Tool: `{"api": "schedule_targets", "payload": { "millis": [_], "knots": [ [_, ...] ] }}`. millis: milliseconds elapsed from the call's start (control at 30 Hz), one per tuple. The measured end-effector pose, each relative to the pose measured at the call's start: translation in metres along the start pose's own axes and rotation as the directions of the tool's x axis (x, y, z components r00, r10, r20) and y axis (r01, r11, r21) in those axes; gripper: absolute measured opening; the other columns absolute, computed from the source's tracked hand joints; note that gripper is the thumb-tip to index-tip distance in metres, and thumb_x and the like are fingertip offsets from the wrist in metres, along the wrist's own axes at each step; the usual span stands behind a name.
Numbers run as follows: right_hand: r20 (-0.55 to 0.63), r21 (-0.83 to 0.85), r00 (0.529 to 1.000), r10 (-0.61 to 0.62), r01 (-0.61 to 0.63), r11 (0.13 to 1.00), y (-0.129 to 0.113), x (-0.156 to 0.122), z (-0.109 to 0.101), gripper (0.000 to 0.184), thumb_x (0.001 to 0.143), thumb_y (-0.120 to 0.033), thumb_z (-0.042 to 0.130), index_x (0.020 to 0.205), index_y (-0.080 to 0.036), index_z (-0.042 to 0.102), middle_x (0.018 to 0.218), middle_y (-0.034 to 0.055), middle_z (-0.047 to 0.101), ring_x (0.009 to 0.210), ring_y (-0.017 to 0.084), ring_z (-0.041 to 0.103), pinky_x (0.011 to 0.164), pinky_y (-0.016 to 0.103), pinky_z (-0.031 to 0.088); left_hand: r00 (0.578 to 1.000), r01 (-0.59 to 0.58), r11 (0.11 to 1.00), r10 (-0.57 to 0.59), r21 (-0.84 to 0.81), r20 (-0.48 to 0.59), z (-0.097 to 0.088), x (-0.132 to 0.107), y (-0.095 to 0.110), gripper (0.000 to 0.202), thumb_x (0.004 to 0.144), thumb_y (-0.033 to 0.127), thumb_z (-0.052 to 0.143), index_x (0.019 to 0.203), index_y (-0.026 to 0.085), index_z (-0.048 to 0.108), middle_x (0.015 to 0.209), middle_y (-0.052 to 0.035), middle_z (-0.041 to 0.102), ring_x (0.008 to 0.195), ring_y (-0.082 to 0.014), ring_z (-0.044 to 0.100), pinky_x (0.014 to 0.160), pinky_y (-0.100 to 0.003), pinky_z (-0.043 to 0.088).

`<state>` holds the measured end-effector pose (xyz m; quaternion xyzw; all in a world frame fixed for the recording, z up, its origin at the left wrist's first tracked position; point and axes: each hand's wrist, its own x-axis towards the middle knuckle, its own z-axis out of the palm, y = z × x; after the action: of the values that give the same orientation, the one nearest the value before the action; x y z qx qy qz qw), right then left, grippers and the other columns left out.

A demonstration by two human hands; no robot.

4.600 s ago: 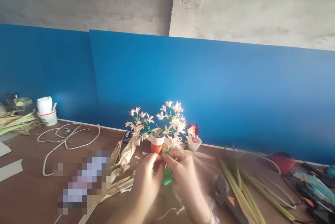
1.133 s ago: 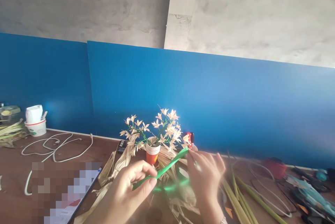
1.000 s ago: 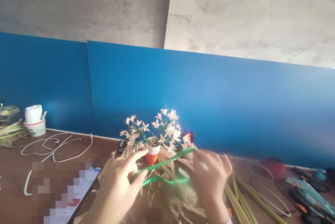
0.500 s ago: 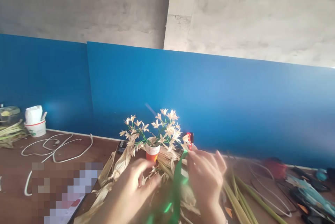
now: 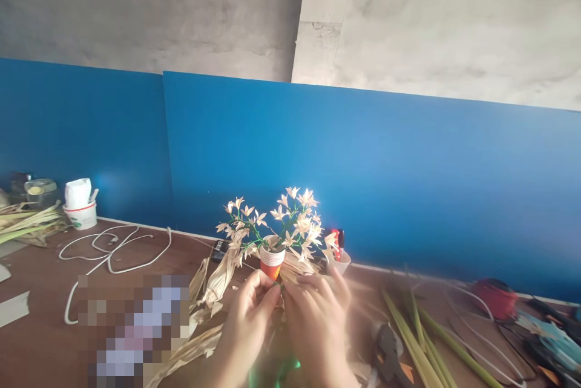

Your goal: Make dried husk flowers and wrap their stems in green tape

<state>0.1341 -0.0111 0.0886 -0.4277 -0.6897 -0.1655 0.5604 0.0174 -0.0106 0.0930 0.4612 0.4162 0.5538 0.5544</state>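
Observation:
My left hand (image 5: 247,318) is closed in a pinch, thumb against index finger. My right hand (image 5: 318,321) meets it, fingertips together and somewhat blurred. A bit of thin green strip (image 5: 278,284) shows between the fingertips of both hands; more shiny green shows low between the wrists. Right behind the hands stands an orange-and-white stack of paper cups (image 5: 271,262). Out of it rise green stems with pale, star-shaped husk flowers (image 5: 303,224), spreading left and right.
Dry corn husks (image 5: 222,279) lie around the cups. At right are a dark tool (image 5: 388,348), long green stalks (image 5: 429,339) and a red object (image 5: 494,298). A white cable (image 5: 109,255) and white tub (image 5: 80,216) are at left. A blue partition (image 5: 363,182) stands behind.
My hands have come together in front of the cups; they were apart. The long green strip hanging from my right hand is now mostly hidden. The view has shifted slightly left.

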Motion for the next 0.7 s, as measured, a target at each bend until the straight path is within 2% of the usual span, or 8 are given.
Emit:
{"api": "schedule_targets", "payload": {
  "millis": [100,233,400,500,567,633,667,700],
  "knots": [
    [-0.043,-0.015,0.999,0.022,-0.022,1.000,-0.002,0.002,0.000,0.020,0.086,-0.020,0.053,0.071,-0.024,0.065,0.061,-0.0035,0.066,0.068,0.015,0.060,0.101,0.045,0.025,0.996,-0.088,0.995,0.087,0.042,0.014,0.002,-0.003,0.004,0.033,0.071,0.049,0.067,0.071,0.019,0.054,0.063,0.0030,0.057,0.059,-0.0130,0.055,0.052,-0.021,0.043],
    [-0.039,0.001,0.998,0.048,-0.048,0.999,-0.006,0.006,-0.003,0.024,0.086,-0.018,0.051,0.066,-0.024,0.063,0.058,-0.0045,0.065,0.063,0.015,0.059,0.099,0.045,0.027,0.986,-0.159,0.985,0.154,0.074,0.064,-0.001,-0.004,0.010,0.028,0.074,0.046,0.065,0.071,0.019,0.057,0.064,0.0022,0.056,0.059,-0.0131,0.053,0.054,-0.022,0.043],
    [-0.057,-0.005,0.998,0.013,-0.013,1.000,-0.010,0.007,-0.006,0.024,0.087,-0.018,0.049,0.068,-0.024,0.061,0.060,-0.0046,0.066,0.063,0.015,0.060,0.096,0.043,0.030,0.991,-0.099,0.992,0.091,0.083,0.100,-0.009,-0.001,0.011,0.029,0.073,0.043,0.068,0.087,0.018,0.067,0.068,-0.0013,0.063,0.064,-0.0171,0.058,0.059,-0.026,0.047],
    [-0.069,0.017,0.998,0.012,-0.010,1.000,-0.009,0.004,-0.005,0.024,0.087,-0.018,0.050,0.068,-0.024,0.062,0.060,-0.0046,0.065,0.063,0.015,0.060,0.097,0.045,0.029,0.989,-0.113,0.989,0.102,0.095,0.108,-0.011,0.002,0.011,0.027,0.072,0.041,0.068,0.084,0.017,0.072,0.069,-0.0031,0.065,0.070,-0.0192,0.060,0.063,-0.027,0.048],
    [-0.008,0.073,0.995,0.102,-0.101,0.992,-0.008,0.003,-0.004,0.023,0.085,-0.018,0.052,0.066,-0.025,0.064,0.059,-0.0046,0.065,0.063,0.015,0.060,0.097,0.045,0.030,0.977,-0.193,0.976,0.182,0.103,0.108,-0.012,0.003,0.010,0.023,0.074,0.039,0.067,0.078,0.018,0.074,0.074,-0.0042,0.066,0.073,-0.0196,0.060,0.066,-0.027,0.049],
    [0.131,0.175,0.961,0.243,-0.264,0.949,-0.005,0.003,-0.005,0.020,0.082,-0.022,0.058,0.063,-0.025,0.066,0.060,-0.0034,0.065,0.064,0.017,0.060,0.091,0.042,0.037,0.961,-0.265,0.957,0.251,0.122,0.120,-0.013,0.004,0.010,0.021,0.076,0.037,0.065,0.077,0.018,0.074,0.077,-0.0044,0.066,0.073,-0.0187,0.059,0.066,-0.026,0.048],
    [0.235,0.238,0.918,0.321,-0.374,0.896,-0.003,0.004,-0.007,0.018,0.080,-0.025,0.060,0.064,-0.025,0.068,0.061,-0.0020,0.065,0.063,0.017,0.060,0.084,0.039,0.042,0.954,-0.286,0.948,0.268,0.137,0.134,-0.014,0.004,0.011,0.021,0.077,0.037,0.065,0.077,0.019,0.074,0.077,-0.0043,0.065,0.071,-0.0181,0.059,0.064,-0.026,0.047],
    [0.364,0.294,0.847,0.387,-0.499,0.816,-0.001,0.005,-0.009,0.016,0.078,-0.029,0.063,0.064,-0.023,0.069,0.061,-0.0005,0.066,0.062,0.017,0.060,0.073,0.034,0.045,0.950,-0.297,0.942,0.275,0.153,0.150,-0.015,0.004,0.011,0.020,0.078,0.036,0.064,0.077,0.019,0.074,0.076,-0.0042,0.065,0.070,-0.0176,0.058,0.063,-0.025,0.047]
  ]
}}
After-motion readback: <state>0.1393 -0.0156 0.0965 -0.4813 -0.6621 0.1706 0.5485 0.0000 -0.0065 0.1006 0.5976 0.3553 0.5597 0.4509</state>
